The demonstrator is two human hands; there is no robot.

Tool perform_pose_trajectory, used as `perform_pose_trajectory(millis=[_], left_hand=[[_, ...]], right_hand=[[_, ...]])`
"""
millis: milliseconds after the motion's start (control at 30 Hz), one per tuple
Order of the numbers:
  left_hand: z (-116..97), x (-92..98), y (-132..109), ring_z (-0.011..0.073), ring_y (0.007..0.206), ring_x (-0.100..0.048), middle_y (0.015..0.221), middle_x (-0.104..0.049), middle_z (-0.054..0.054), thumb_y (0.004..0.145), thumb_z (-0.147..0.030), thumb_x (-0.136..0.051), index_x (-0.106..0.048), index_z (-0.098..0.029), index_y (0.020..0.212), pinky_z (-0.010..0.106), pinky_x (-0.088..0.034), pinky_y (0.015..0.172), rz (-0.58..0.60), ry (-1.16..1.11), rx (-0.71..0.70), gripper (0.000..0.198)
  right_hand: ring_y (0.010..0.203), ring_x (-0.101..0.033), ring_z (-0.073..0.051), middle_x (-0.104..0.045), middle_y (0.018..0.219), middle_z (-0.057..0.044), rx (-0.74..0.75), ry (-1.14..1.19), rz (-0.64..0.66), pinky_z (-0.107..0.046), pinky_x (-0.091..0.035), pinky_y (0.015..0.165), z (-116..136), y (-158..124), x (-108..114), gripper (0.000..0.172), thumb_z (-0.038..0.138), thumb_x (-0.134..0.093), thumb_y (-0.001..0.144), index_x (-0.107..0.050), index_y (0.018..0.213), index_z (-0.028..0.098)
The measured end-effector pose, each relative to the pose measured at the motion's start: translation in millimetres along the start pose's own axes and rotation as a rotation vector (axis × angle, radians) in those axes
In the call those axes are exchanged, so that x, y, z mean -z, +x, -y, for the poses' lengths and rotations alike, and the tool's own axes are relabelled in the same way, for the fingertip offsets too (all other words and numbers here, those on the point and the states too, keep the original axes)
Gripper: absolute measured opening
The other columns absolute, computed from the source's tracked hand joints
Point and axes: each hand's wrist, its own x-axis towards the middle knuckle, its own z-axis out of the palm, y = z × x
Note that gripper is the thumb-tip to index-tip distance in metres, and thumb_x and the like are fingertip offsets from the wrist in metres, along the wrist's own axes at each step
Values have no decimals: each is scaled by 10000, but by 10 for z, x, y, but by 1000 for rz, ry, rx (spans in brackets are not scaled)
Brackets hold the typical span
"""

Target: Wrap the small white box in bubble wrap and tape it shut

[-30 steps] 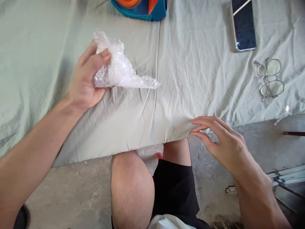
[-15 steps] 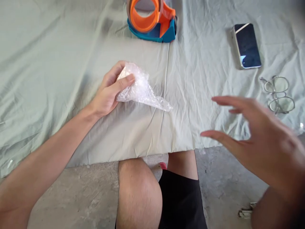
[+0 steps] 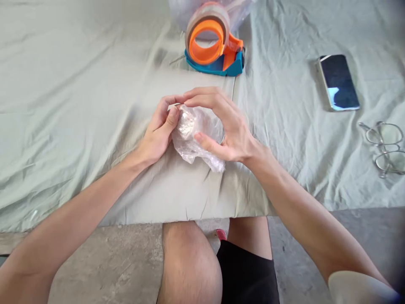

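Note:
A crumpled bundle of clear bubble wrap (image 3: pixel 186 126) sits between my two hands above the cloth, near the front of the table. My left hand (image 3: pixel 160 128) grips its left side, thumb on top and fingers behind. Around the far and right sides curves my right hand (image 3: pixel 230 126), its thumb pressed on the wrap and its fingertips meeting my left fingers. Whatever the wrap may enclose cannot be made out. A loose end of the wrap hangs out below my right thumb.
An orange and blue tape dispenser (image 3: pixel 232 63) with a roll of tape stands beyond my hands. Behind it lies a clear plastic bag (image 3: pixel 243 10). To the right are a phone (image 3: pixel 340 82) and eyeglasses (image 3: pixel 384 145). A wrinkled pale green cloth (image 3: pixel 79 84) covers the table.
My right hand has come in from the right, where it was open in the air, and closed around the bubble wrap. The view has shifted slightly, and the loose end is now gathered closer.

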Motion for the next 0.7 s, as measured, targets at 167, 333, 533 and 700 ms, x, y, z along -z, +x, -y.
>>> perform_pose_trajectory(millis=[167,333,533,700], left_hand=[[-25,9,-44,321,1463,-736,1549,-708,31,1154,-755,-685,-635,-458,1451,489,-676,1152,-14,147,-69,423],[-171,-66,-170,352,1660,-564,1640,-613,75,1132,-640,-778,-584,-440,1580,650,-517,1389,-7,685,-376,528],[-367,-191,-264,347,1549,-642,1583,-662,111,1259,-523,-491,-610,-357,1469,654,-626,1233,-138,934,-224,292],[-365,-156,-237,326,1411,-682,1507,-648,88,1273,-493,-405,-644,-338,1377,561,-702,949,-268,865,-132,303]], right_hand=[[1530,-702,-324,-716,1637,-92,-224,18,-6,-540,-658,1261,-78,-157,-74,607,571,-789,1101,-582,1637,376],[1259,-815,-300,-795,1382,-79,-410,45,-208,-482,-740,1035,-206,-212,-170,453,667,-765,1083,-638,1369,339],[1010,-815,-260,-801,1177,-40,-385,105,-406,-422,-722,786,-317,-187,-216,431,696,-732,1069,-525,1213,345],[1464,-714,-312,-701,1417,-101,-428,-27,-531,-448,-736,931,-308,-168,-247,284,469,-663,1101,-490,1291,350]])
